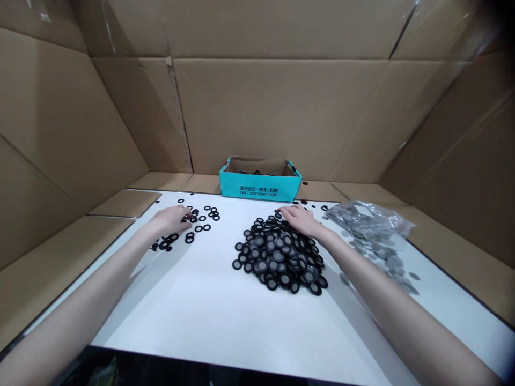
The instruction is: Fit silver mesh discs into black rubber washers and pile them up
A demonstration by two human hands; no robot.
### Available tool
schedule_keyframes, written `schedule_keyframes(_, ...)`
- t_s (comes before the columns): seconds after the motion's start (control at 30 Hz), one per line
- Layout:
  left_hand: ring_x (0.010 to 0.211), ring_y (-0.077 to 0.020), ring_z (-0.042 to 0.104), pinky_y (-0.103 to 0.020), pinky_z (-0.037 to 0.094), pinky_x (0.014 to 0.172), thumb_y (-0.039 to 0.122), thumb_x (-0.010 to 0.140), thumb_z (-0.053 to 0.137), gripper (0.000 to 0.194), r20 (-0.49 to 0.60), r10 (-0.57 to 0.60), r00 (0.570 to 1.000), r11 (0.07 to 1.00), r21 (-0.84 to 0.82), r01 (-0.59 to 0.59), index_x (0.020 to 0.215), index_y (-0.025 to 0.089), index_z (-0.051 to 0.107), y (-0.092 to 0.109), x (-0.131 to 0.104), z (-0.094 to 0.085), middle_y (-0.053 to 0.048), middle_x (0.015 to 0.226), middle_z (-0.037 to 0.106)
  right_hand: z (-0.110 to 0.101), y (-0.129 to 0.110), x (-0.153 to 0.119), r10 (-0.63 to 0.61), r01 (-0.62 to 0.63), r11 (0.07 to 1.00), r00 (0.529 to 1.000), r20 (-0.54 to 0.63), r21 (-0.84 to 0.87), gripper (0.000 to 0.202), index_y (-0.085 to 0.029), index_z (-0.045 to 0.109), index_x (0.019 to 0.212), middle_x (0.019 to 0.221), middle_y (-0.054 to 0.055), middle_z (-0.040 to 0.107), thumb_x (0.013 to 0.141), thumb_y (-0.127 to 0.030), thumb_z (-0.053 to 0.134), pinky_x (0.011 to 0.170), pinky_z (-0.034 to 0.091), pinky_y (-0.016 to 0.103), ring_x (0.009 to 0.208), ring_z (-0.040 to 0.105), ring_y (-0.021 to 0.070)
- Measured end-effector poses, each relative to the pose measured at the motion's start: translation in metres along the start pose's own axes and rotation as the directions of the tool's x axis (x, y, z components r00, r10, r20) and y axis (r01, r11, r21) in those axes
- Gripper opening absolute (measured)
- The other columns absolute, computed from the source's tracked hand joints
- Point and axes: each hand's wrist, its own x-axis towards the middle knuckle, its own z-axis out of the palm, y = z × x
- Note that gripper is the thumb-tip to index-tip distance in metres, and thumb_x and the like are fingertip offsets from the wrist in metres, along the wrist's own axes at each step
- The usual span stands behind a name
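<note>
My left hand (174, 219) is over a loose scatter of flat black rings (198, 229) on the left of the white table. Its thumb and forefinger are apart, with rings around the fingertips. My right hand (300, 220) rests at the back edge of a large heap of black rings with grey discs in their centres (277, 256). The fingers of that hand are stretched out to the left, their tips by a dark piece at the top of the heap. Its palm side is hidden.
A turquoise box (260, 185) with dark pieces in it stands at the back. On the right, a clear plastic bag (362, 220) of grey discs lies beside loose grey discs (395, 262). Cardboard walls (281, 112) enclose the white table (193, 305) at the back and sides.
</note>
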Motion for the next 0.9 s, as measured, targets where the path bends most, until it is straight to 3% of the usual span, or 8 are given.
schedule_keyframes(0.17,0.091,-0.0265,0.065,-0.030,0.047,0.071,0.042,0.078,0.050,0.036,0.008,0.051,0.999,0.996,-0.069,-0.050,0.102,0.020,0.064,-0.003,0.000,0.001,-0.010,0.103,0.071,0.009,0.001,0.003,0.065,-0.061,0.997,0.995,0.073,-0.046,0.032,-0.018,0.058,0.123,0.125,0.009,0.060,0.094,-0.033,0.057,0.087,0.055,0.043,0.104,0.063,0.0211)
schedule_keyframes(0.33,0.086,-0.0256,0.066,-0.029,0.047,0.071,0.040,0.073,0.050,0.040,0.005,0.059,0.998,0.991,-0.118,-0.058,0.102,0.017,0.064,-0.007,0.005,0.005,-0.010,0.098,0.072,0.004,0.005,-0.001,0.084,-0.081,0.996,0.994,0.071,-0.042,0.033,-0.018,0.058,0.123,0.125,0.009,0.060,0.094,-0.033,0.059,0.087,0.055,0.042,0.104,0.063,0.0206)
schedule_keyframes(0.4,0.086,-0.0258,0.066,-0.029,0.047,0.071,0.041,0.071,0.050,0.043,-0.007,0.068,0.998,0.988,-0.136,-0.069,0.103,0.016,0.065,-0.009,0.007,0.006,-0.010,0.098,0.071,-0.002,0.010,-0.004,0.079,-0.078,0.997,0.996,0.040,-0.028,0.029,-0.020,0.061,0.120,0.124,0.009,0.063,0.097,-0.035,0.051,0.090,0.053,0.046,0.108,0.062,0.0239)
schedule_keyframes(0.47,0.084,-0.0256,0.066,-0.029,0.047,0.070,0.042,0.069,0.051,0.043,-0.016,0.079,0.997,0.984,-0.156,-0.080,0.100,0.016,0.065,-0.009,0.007,0.006,-0.010,0.094,0.072,-0.011,0.019,-0.011,0.075,-0.075,0.997,0.997,-0.007,-0.014,0.037,-0.023,0.066,0.114,0.120,0.010,0.068,0.102,-0.037,0.034,0.094,0.048,0.053,0.114,0.059,0.0294)
schedule_keyframes(0.53,0.080,-0.0251,0.066,-0.028,0.046,0.068,0.043,0.068,0.053,0.040,-0.022,0.086,0.996,0.981,-0.174,-0.088,0.093,0.016,0.067,-0.010,0.007,0.006,-0.009,0.088,0.072,-0.022,0.031,-0.021,0.077,-0.077,0.997,0.995,-0.057,-0.005,0.048,-0.022,0.069,0.111,0.115,0.010,0.072,0.102,-0.038,0.025,0.096,0.046,0.052,0.115,0.058,0.0320)
schedule_keyframes(0.7,0.073,-0.0232,0.065,-0.027,0.043,0.063,0.044,0.065,0.055,0.033,-0.048,0.085,0.995,0.973,-0.209,-0.093,0.083,0.018,0.067,-0.011,0.006,0.006,-0.005,0.078,0.071,-0.040,0.067,-0.060,0.115,-0.121,0.992,0.985,-0.127,-0.036,0.045,-0.018,0.073,0.094,0.102,0.012,0.075,0.093,-0.045,0.037,0.087,0.049,0.045,0.100,0.065,0.0325)
schedule_keyframes(0.9,0.069,-0.0221,0.064,-0.026,0.041,0.059,0.044,0.068,0.054,0.029,-0.078,0.067,0.995,0.968,-0.238,-0.084,0.077,0.020,0.066,-0.013,0.008,0.009,-0.003,0.073,0.071,-0.033,0.094,-0.112,0.166,-0.189,0.975,0.968,-0.187,-0.113,0.037,-0.021,0.076,0.092,0.102,0.013,0.076,0.078,-0.048,0.054,0.081,0.046,0.050,0.104,0.060,0.0409)
